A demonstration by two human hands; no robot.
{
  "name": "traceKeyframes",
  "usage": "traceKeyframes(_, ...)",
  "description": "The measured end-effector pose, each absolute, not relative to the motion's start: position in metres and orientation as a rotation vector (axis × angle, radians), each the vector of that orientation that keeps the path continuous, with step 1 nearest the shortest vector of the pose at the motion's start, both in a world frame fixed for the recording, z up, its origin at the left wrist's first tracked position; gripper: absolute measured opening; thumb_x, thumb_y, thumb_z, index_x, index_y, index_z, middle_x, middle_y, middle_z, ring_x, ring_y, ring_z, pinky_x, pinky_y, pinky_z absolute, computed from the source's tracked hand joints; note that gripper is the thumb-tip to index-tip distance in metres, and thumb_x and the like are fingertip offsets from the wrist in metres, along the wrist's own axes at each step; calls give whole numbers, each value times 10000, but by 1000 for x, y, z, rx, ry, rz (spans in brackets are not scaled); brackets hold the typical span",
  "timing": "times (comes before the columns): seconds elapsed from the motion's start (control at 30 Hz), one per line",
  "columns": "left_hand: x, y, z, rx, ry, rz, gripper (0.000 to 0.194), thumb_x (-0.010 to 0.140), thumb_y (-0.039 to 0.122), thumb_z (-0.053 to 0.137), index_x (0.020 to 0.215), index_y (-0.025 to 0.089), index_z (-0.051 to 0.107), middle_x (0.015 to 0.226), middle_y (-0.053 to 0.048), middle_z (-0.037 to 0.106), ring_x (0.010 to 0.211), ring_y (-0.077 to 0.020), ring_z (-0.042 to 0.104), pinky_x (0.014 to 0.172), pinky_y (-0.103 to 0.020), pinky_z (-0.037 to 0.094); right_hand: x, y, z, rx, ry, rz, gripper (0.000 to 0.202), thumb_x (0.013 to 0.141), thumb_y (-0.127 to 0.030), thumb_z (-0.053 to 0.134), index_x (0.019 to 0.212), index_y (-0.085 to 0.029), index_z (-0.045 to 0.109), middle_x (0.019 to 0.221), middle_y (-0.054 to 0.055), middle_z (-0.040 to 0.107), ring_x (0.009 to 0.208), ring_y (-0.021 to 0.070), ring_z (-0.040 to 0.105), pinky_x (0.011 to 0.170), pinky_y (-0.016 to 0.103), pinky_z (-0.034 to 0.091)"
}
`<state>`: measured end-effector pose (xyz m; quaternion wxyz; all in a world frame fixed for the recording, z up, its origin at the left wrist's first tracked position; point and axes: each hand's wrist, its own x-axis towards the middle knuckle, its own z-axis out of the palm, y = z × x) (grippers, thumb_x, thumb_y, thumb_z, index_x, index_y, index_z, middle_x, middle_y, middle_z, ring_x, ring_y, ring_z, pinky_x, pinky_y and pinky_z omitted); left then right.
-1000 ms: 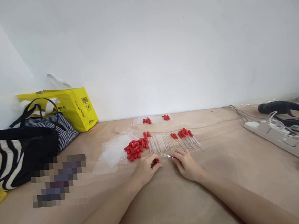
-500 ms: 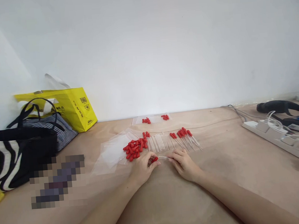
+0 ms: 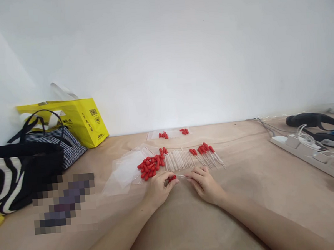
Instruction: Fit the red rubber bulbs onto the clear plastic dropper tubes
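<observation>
Between the fingers and thumb of my left hand [image 3: 159,187] is a red rubber dropper bulb [image 3: 172,178]. My right hand [image 3: 204,182] pinches a thin clear glass tube [image 3: 180,176], whose left end meets the bulb's mouth; how deep it sits there I cannot tell. Just beyond my left hand lies a heap of loose red bulbs [image 3: 149,167]. A row of bare glass tubes [image 3: 178,159] lies behind both hands. To the right of that row are several droppers with red bulbs on their tubes [image 3: 206,152].
Flat clear plastic bags [image 3: 121,173] lie left of the heap. Another bag with red bulbs [image 3: 163,135] is near the wall. Yellow [image 3: 93,123] and black striped bags [image 3: 23,171] stand at left. A white power strip [image 3: 305,154] with cables lies at right.
The glass tube has moved left, closing the small gap to the red bulb. My right hand has shifted slightly left with it; my left hand has stayed nearly still.
</observation>
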<state>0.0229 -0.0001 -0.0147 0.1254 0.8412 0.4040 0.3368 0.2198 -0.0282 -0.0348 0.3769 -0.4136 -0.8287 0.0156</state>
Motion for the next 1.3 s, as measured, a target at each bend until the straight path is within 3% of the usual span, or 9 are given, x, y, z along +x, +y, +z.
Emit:
traceKeyframes(0.2,22,-2,-15,2542,1066,1011,173,808,302,489,774,181,608,717,-13,616,678,-129,541,656,-260,424,220,-30,-31,-1047,-2216,20,266,850,-137,354,986,-197,573,791,38,573,690,121,470,698,296,269)
traceKeyframes(0.47,21,-7,-16,2770,982,836,181,829,253,452,730,173,580,719,-26,601,708,-150,527,687,-292,396,226,-29,-24,-1031,-2380,-174,345,745,8,320,842,-180,592,703,9,532,600,100,405,677,306,200)
traceKeyframes(0.73,22,-7,-19,2877,947,807,228,851,243,395,721,166,566,704,-37,581,689,-156,496,682,-310,385,221,-26,-23,-970,-2422,-287,305,708,7,352,800,-165,587,687,14,529,646,113,416,645,306,171)
traceKeyframes(0.9,23,-7,-19,2884,949,817,244,851,250,385,707,165,563,696,-39,575,681,-156,492,682,-312,386,216,-27,-24,-1023,-2398,-204,296,698,8,364,794,-166,584,691,8,534,612,101,416,648,296,182)
traceKeyframes(1.1,22,-4,-18,2741,966,882,209,829,306,444,743,176,584,716,-28,603,705,-148,526,714,-300,395,216,-26,-26,-1095,-2272,135,217,828,-126,384,872,-203,582,762,7,582,692,105,497,678,276,219)
traceKeyframes(1.3,21,-4,-10,2575,975,954,162,792,328,511,807,184,584,744,-15,632,714,-142,541,713,-288,398,222,-24,-23,-1139,-2208,223,209,855,-169,374,866,-202,580,785,9,601,712,114,515,698,288,237)
